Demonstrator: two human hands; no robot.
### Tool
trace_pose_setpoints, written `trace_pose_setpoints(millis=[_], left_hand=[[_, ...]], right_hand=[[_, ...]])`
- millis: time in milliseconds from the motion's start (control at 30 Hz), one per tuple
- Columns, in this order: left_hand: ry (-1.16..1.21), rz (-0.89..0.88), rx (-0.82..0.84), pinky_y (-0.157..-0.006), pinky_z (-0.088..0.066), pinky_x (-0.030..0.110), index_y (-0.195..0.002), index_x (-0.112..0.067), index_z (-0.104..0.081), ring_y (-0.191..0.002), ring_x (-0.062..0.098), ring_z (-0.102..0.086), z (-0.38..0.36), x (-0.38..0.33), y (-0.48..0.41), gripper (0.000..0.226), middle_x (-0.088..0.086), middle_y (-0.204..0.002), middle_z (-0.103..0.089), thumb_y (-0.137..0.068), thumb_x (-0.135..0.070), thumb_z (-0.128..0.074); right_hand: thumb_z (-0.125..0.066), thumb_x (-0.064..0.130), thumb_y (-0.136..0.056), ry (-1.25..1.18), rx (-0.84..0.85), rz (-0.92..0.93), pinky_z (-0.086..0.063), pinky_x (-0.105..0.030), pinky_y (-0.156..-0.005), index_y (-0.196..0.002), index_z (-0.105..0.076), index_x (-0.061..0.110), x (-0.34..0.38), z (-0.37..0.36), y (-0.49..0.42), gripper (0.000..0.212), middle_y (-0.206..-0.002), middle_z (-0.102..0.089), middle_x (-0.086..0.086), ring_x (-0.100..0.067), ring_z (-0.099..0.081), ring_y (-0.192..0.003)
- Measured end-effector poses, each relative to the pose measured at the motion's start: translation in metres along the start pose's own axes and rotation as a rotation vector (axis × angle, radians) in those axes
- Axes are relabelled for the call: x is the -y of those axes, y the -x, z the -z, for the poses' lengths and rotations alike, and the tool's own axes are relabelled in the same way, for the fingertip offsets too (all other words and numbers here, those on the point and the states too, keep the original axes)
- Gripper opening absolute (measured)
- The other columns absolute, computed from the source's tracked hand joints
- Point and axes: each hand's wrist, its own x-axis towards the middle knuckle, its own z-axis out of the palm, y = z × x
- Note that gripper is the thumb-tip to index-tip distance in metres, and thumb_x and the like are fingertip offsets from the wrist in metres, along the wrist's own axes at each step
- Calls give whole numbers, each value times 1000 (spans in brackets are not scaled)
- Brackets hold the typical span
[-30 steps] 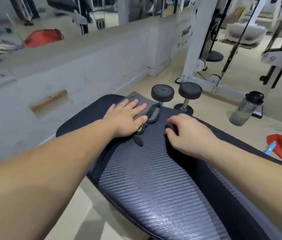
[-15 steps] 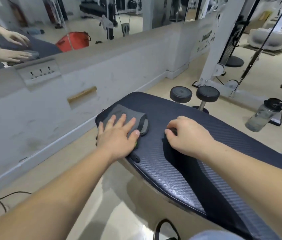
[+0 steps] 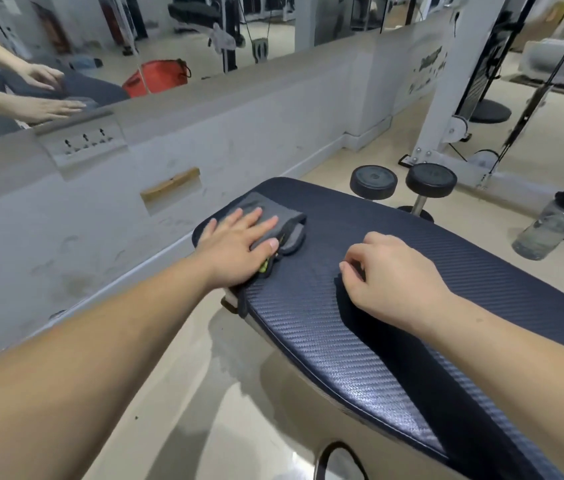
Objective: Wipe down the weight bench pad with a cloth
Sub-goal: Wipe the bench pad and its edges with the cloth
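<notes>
The weight bench pad (image 3: 446, 258) is dark blue with a ribbed texture and runs from centre to lower right. A grey cloth (image 3: 289, 221) with a dark edge and a small green tag lies at the pad's far left corner. My left hand (image 3: 235, 247) presses flat on the cloth, fingers spread, the heel of the palm at the pad's edge. My right hand (image 3: 394, 275) rests on the middle of the pad with its fingers curled under. A dark band runs along the pad beneath that forearm. Whether the fingers pinch anything cannot be told.
A low grey wall (image 3: 66, 220) with a mirror above stands close on the left. Two dumbbells (image 3: 374, 183) stand on the floor beyond the pad. A clear water bottle (image 3: 550, 226) sits at the right, and a white cable machine frame (image 3: 446, 98) stands behind.
My left hand has slid the cloth from the pad's middle out to its left corner. My right hand has stayed in place on the pad.
</notes>
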Motion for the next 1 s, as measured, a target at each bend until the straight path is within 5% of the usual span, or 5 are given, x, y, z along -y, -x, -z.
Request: trace_pose_setpoints(millis=[233,633,733,867,1000], left_hand=[[-68,68,-38,-124,4,53,-154,-55,-13,-157,18,1,-12,-32,2,58,-16,-169,-5,-97,-66,-18],[73,-397,167,-118,20,57,-159,-41,-6,-154,22,20,-76,-261,136,65,-10,-170,8,-97,-54,-23],[334,-493,349,-121,20,49,-155,-40,-32,-155,12,13,-69,-281,137,57,-19,-168,-7,-99,-31,-36],[970,-230,360,-113,-34,18,-106,-14,-79,-141,8,-43,-39,-255,126,53,-9,-150,-53,-82,13,-41],[771,-124,135,-87,-52,19,-102,-16,-77,-105,16,-66,-7,-248,118,51,-2,-114,-73,-79,11,-40]], right_hand=[[-50,42,-98,-62,-30,-52,-50,-34,-78,-99,-68,31,-36,16,24,21,-95,-59,11,-16,-57,-103],[-56,38,-95,-138,-111,-262,-55,-44,-86,-106,-71,29,-91,54,139,20,-101,-63,9,-17,-62,-103],[-49,40,-96,-121,-51,-319,-54,-45,-85,-99,-69,29,-103,56,162,23,-94,-61,9,-20,-62,-100],[-40,42,-101,-128,-8,-353,-50,-46,-97,-118,-64,25,-98,52,168,34,-117,-65,-4,-30,-58,-116],[-30,68,-96,85,195,-342,-34,-62,-111,-145,-44,29,-64,32,159,64,-145,-44,-7,-39,-32,-139]])
